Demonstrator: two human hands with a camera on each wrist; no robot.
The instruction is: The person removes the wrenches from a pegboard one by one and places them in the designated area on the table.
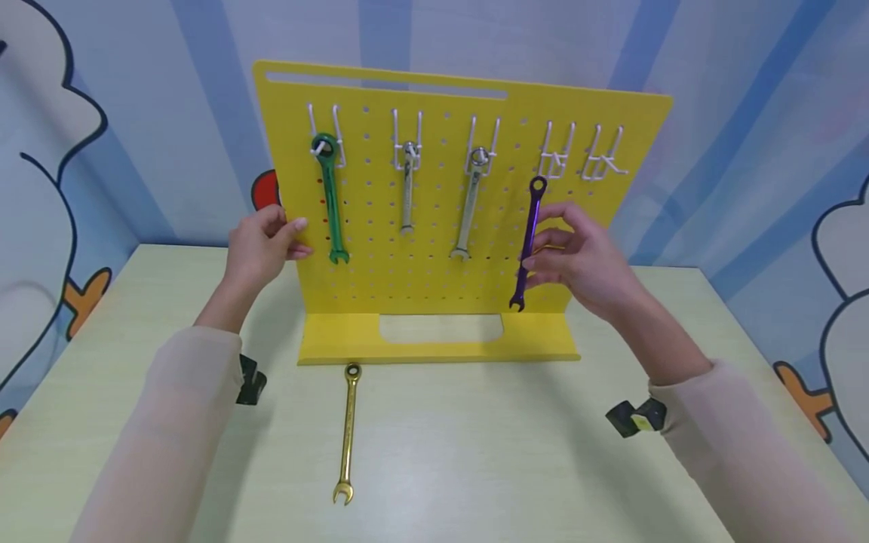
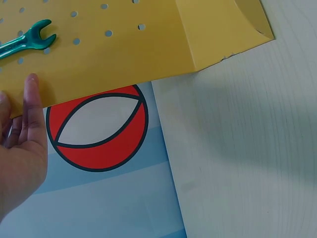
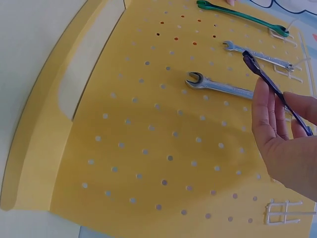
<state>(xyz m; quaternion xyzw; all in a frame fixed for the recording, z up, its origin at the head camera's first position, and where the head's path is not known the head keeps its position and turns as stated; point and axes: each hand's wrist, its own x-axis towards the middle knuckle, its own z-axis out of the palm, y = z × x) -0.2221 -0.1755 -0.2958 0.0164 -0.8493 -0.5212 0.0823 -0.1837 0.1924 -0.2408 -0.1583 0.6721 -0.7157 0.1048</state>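
My right hand [image 1: 577, 256] pinches a purple wrench [image 1: 531, 241] in front of the pegboard's right part, ring end up, just below a white hook [image 1: 555, 154]. The yellow pegboard [image 1: 421, 283] stands on the table, and my left hand [image 1: 261, 245] grips its left edge with thumb and fingers. Hung on hooks are a green wrench [image 1: 331, 200], a small silver wrench [image 1: 408, 188] and a larger silver wrench [image 1: 468, 207]. A gold wrench [image 1: 348, 437] lies on the table before the board's base. In the right wrist view, fingers partly cover the purple wrench [image 3: 270, 82].
At the far right of the board, another white hook [image 1: 603, 158] holds nothing. The pale table [image 1: 462, 452] extends around the base [image 1: 339, 339]. Behind it hangs a blue striped backdrop [image 1: 462, 38] with cartoon figures.
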